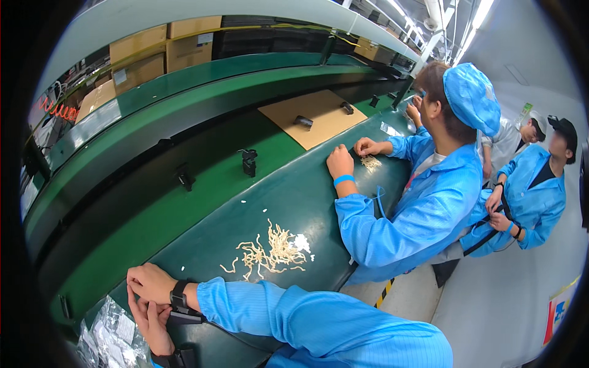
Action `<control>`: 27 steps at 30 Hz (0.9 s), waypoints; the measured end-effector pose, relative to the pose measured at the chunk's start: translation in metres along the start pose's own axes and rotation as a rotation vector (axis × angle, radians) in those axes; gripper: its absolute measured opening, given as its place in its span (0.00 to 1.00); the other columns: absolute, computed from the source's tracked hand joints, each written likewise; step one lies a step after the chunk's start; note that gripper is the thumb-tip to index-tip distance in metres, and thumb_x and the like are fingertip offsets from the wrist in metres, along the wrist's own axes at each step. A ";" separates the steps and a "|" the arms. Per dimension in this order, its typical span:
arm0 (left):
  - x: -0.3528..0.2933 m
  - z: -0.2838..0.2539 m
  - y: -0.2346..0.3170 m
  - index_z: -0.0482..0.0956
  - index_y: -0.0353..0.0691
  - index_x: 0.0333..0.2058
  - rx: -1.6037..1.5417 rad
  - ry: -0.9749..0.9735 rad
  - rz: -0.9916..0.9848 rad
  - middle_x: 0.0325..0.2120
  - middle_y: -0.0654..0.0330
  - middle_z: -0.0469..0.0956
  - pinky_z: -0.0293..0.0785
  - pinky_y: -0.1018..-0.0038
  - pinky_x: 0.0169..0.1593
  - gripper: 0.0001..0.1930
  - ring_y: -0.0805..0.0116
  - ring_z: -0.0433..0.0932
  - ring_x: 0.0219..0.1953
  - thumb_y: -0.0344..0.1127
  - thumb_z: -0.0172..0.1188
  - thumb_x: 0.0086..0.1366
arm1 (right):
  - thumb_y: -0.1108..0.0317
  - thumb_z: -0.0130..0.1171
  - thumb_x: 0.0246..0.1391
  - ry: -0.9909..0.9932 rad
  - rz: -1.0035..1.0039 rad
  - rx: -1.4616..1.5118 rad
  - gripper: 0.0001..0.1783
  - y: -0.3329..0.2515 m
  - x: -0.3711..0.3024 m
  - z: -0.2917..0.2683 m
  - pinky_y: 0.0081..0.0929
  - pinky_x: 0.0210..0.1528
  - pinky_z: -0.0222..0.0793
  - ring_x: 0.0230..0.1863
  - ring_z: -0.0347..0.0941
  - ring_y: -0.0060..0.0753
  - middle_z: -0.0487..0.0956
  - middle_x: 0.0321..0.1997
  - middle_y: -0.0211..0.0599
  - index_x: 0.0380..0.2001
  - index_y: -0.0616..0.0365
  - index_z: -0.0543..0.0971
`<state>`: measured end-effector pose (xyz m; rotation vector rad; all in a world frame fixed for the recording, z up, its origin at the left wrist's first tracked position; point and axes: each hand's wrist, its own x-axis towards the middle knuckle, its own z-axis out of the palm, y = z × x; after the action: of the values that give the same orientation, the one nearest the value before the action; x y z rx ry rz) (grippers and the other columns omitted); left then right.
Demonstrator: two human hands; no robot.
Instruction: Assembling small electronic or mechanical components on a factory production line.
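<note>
My right hand reaches across from the right in a blue sleeve, with a black band on its wrist. Its fingers are bent and meet my left hand just below, which also wears a black wrist device. The fingers of both hands are closed together. Whatever lies between them is hidden. Beside my left hand are crumpled clear plastic bags. Further right on the green work surface lies a loose pile of thin, wavy tan strips, with a small heap of white bits against it.
A green conveyor belt runs alongside, carrying small black parts and a cardboard sheet. A co-worker in blue sits to the right, hands over another tan pile. Two more people stand beyond. Cardboard boxes line the far side.
</note>
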<state>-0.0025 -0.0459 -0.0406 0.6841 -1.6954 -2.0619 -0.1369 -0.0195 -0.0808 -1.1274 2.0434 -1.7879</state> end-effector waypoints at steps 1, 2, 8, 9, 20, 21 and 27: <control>0.002 -0.002 -0.002 0.49 0.46 0.75 -0.013 -0.028 0.000 0.49 0.62 0.74 0.76 0.79 0.44 0.35 0.74 0.78 0.40 0.34 0.53 0.74 | 0.70 0.57 0.54 -0.008 -0.011 0.004 0.07 0.000 0.000 0.000 0.48 0.36 0.74 0.31 0.79 0.55 0.82 0.26 0.48 0.31 0.61 0.81; 0.002 -0.005 -0.003 0.49 0.46 0.74 -0.029 -0.045 0.002 0.49 0.61 0.74 0.76 0.79 0.43 0.35 0.74 0.78 0.40 0.34 0.53 0.74 | 0.70 0.57 0.54 -0.030 -0.014 0.009 0.07 -0.002 -0.001 -0.001 0.48 0.36 0.74 0.31 0.79 0.55 0.82 0.26 0.48 0.31 0.61 0.81; 0.002 -0.003 -0.005 0.48 0.45 0.74 -0.042 -0.029 -0.008 0.46 0.61 0.74 0.79 0.79 0.42 0.35 0.74 0.80 0.41 0.32 0.53 0.73 | 0.71 0.55 0.57 -0.084 0.080 0.086 0.13 -0.018 -0.005 -0.018 0.46 0.37 0.76 0.33 0.82 0.57 0.84 0.30 0.52 0.45 0.63 0.78; 0.003 -0.004 -0.005 0.48 0.45 0.74 -0.041 -0.034 -0.006 0.46 0.61 0.74 0.79 0.80 0.42 0.36 0.74 0.80 0.40 0.32 0.53 0.73 | 0.70 0.56 0.58 -0.093 0.108 0.102 0.13 -0.020 -0.005 -0.018 0.45 0.37 0.76 0.33 0.82 0.55 0.84 0.30 0.52 0.45 0.63 0.78; 0.003 -0.008 0.004 0.52 0.43 0.71 -0.088 -0.044 -0.072 0.43 0.60 0.77 0.80 0.79 0.39 0.34 0.74 0.80 0.35 0.28 0.54 0.69 | 0.70 0.55 0.59 -0.099 0.082 0.111 0.12 -0.017 -0.008 -0.014 0.36 0.33 0.75 0.28 0.81 0.41 0.83 0.27 0.44 0.44 0.64 0.80; 0.003 -0.008 0.006 0.53 0.42 0.69 -0.106 -0.035 -0.083 0.43 0.59 0.77 0.80 0.78 0.38 0.34 0.73 0.80 0.35 0.28 0.56 0.68 | 0.70 0.55 0.59 -0.143 0.120 0.099 0.12 -0.027 -0.007 -0.020 0.35 0.34 0.76 0.29 0.82 0.42 0.84 0.29 0.45 0.42 0.64 0.81; 0.004 -0.010 0.006 0.53 0.39 0.65 -0.156 -0.034 -0.121 0.46 0.54 0.77 0.81 0.75 0.38 0.34 0.70 0.81 0.35 0.29 0.60 0.65 | 0.69 0.55 0.56 -0.228 0.138 0.127 0.13 -0.026 -0.008 -0.024 0.36 0.37 0.78 0.32 0.83 0.45 0.85 0.31 0.44 0.42 0.64 0.80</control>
<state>-0.0002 -0.0573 -0.0370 0.7203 -1.5250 -2.2728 -0.1351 0.0044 -0.0533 -1.0706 1.8046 -1.6168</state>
